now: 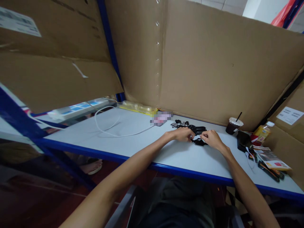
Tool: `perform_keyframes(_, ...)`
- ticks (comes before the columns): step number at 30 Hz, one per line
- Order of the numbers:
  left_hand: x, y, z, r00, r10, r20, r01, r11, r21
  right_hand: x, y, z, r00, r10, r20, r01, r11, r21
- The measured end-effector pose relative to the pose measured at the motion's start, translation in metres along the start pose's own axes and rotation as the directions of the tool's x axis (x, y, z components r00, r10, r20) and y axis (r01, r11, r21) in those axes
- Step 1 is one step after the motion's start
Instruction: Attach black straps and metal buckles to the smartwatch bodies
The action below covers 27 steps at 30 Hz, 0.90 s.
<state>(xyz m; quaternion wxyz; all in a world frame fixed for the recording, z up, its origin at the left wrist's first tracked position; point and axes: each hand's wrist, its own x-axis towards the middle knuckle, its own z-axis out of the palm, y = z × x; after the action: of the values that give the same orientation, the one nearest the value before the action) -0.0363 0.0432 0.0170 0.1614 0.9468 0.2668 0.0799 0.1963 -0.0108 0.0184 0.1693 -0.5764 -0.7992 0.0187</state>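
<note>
Holds a black watch-like device [199, 142] on the white tabletop [173, 153], left of the lidded drink cup [232, 127] — pinched in the left hand [183, 134], beside the curled right hand [212, 138], cannot tell if gripped there. Shows black straps [200, 129] left of that cup, a bottle [262, 133] right of it.

- Left hand [184, 134]: fingers curled, at the left end of a small black item [199, 142]; grip too small to tell.
- Right hand [211, 138]: thumb and fingers bent, at the item's right end; grip likewise unclear.
- Black parts [199, 129]: grouped just behind the hands on the white tabletop [133, 145].
- White cable [125, 136]: loops left from a pixelated object [160, 119].
- Lidded cup [234, 125]: right rear, straw inserted, near an upright bottle [263, 133].
- Cardboard panel [213, 63]: stands behind the tabletop.
</note>
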Motion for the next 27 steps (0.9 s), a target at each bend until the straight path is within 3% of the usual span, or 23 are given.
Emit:
perform_keyframes(3,-0.001,0.002,-0.001,1.000,-0.021,0.012,0.021,1.000,0.007,0.000,0.007,-0.010,0.999,0.018,0.034,-0.019,0.999,0.048)
perform_keyframes(7,-0.001,0.001,-0.002,0.998,-0.051,0.029,0.051,0.998,0.021,-0.002,0.016,-0.022,0.972,0.034,0.234,-0.058,0.994,0.097)
perform_keyframes(9,-0.001,0.000,-0.002,0.998,-0.056,0.035,0.056,0.998,0.023,-0.003,0.017,-0.022,0.959,0.028,0.281,-0.053,0.995,0.081)
perform_keyframes(15,-0.001,0.001,-0.002,0.996,-0.087,0.035,0.085,0.995,0.054,-0.001,0.015,-0.014,0.959,-0.019,0.284,-0.003,0.997,0.079)
perform_keyframes(27,0.002,-0.002,0.005,0.999,-0.020,0.028,0.018,0.998,0.065,0.001,0.020,-0.011,0.955,-0.096,0.282,0.063,0.990,0.125)
